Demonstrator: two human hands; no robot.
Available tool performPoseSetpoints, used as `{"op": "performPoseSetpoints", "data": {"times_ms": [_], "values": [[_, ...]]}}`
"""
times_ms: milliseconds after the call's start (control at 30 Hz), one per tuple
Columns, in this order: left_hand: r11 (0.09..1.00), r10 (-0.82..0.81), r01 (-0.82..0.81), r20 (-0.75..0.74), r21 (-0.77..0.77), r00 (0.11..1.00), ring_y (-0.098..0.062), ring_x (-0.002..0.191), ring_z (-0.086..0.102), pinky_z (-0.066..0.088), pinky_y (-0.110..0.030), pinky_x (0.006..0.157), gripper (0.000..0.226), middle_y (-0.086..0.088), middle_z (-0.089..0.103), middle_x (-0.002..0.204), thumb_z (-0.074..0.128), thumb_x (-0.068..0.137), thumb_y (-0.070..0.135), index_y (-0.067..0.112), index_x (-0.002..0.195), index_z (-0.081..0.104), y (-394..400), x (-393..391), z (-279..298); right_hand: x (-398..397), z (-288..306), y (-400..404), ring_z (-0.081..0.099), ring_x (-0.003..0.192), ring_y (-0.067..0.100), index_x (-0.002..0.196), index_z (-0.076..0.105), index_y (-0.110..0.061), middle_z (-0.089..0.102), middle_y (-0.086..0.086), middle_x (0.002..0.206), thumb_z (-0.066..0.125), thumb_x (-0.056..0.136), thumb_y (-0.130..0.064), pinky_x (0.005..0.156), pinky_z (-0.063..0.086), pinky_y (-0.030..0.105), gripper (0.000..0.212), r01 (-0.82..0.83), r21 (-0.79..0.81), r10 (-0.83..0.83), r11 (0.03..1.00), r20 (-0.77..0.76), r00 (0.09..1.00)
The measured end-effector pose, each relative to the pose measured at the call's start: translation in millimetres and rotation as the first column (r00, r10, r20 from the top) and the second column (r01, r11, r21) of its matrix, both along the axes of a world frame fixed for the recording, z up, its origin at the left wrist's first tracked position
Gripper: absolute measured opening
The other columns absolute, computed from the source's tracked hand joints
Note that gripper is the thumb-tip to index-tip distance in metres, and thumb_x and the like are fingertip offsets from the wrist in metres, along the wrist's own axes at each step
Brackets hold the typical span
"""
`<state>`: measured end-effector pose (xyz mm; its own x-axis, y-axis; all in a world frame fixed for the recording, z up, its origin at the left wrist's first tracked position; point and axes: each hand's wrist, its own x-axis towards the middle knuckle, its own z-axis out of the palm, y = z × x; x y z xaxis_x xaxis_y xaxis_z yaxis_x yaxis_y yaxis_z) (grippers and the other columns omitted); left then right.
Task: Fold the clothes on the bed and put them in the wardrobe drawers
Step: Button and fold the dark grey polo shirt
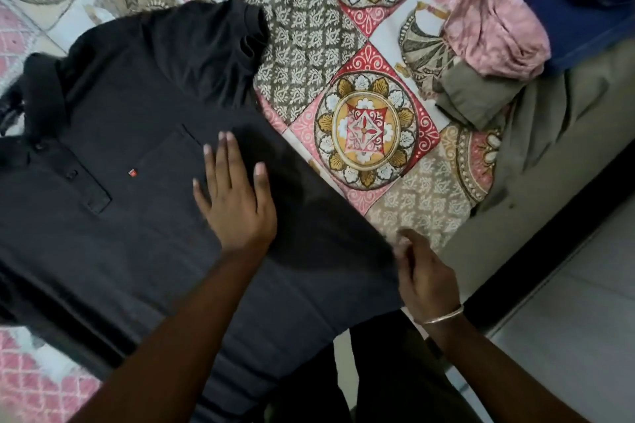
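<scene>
Black polo shirt (130,134) lies spread front-up on the bed's patterned bedsheet (374,134), collar toward the left. Left hand (237,196) rests flat on the shirt's chest, fingers straight and spread. Right hand (426,275), bangle (443,316) at the wrist, pinches the shirt's side edge with curled fingers. Pink printed garment (481,7), olive garment (481,93) and blue garment (584,10) lie heaped at upper right.

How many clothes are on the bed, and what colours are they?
Black: 1, the polo shirt
Pink: 1, the floral garment
Olive: 1, the folded garment
Blue: 1, the garment in the corner
Total: 4
</scene>
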<state>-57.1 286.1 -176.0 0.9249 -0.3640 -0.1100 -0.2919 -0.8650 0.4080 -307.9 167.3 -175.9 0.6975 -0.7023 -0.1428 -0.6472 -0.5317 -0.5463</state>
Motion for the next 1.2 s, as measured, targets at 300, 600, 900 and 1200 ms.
{"op": "performPoseSetpoints", "data": {"times_ms": [300,600,900,1200], "values": [[0.952,0.158,-0.124,-0.103,0.281,0.982,-0.023,0.153,0.004,0.008,-0.062,0.117,0.059,0.006,0.007,0.166,0.019,0.100,0.055,0.040,0.156,0.014,121.0,-85.9,-18.3,1.9,-13.8,-12.4,0.058,0.068,0.035,0.125,0.056,-0.010,0.064,0.013,0.090,0.043,0.093,-0.015,0.056,0.043,0.040,0.035,-0.119,-0.357,0.077,0.926,-0.129,0.989],[0.946,0.154,-0.144,-0.011,0.290,0.988,-0.020,0.152,0.003,0.005,-0.063,0.115,0.065,0.005,0.011,0.165,0.023,0.094,0.063,0.040,0.154,0.018,126.5,-88.5,-42.3,142.5,-3.6,31.1,0.030,0.146,0.016,0.149,0.041,-0.019,0.032,0.002,0.158,0.043,0.099,-0.045,0.108,0.026,0.051,0.056,-0.597,-0.278,0.579,0.752,-0.154,0.801],[0.884,0.467,-0.467,-0.020,0.000,0.884,-0.014,0.150,0.018,0.007,-0.042,0.119,0.056,0.005,0.028,0.161,0.024,0.102,0.044,0.021,0.153,0.031,162.4,-94.7,-21.6,145.4,-16.0,46.6,0.016,0.150,0.022,0.154,0.025,-0.006,0.017,0.010,0.163,0.031,0.100,-0.050,0.118,0.005,0.057,0.070,-0.569,-0.323,0.451,0.756,-0.373,0.811],[0.539,0.839,-0.838,-0.136,0.084,0.527,-0.036,0.119,0.043,0.034,-0.048,0.100,0.057,-0.019,0.049,0.127,0.052,0.093,0.047,0.004,0.130,0.049,280.9,-139.7,-2.6,182.8,-23.3,185.5,0.010,0.151,0.016,0.155,0.020,-0.011,0.011,0.003,0.165,0.037,0.099,-0.052,0.119,0.003,0.055,0.072,-0.849,-0.220,0.800,0.480,-0.288,0.527]]}}
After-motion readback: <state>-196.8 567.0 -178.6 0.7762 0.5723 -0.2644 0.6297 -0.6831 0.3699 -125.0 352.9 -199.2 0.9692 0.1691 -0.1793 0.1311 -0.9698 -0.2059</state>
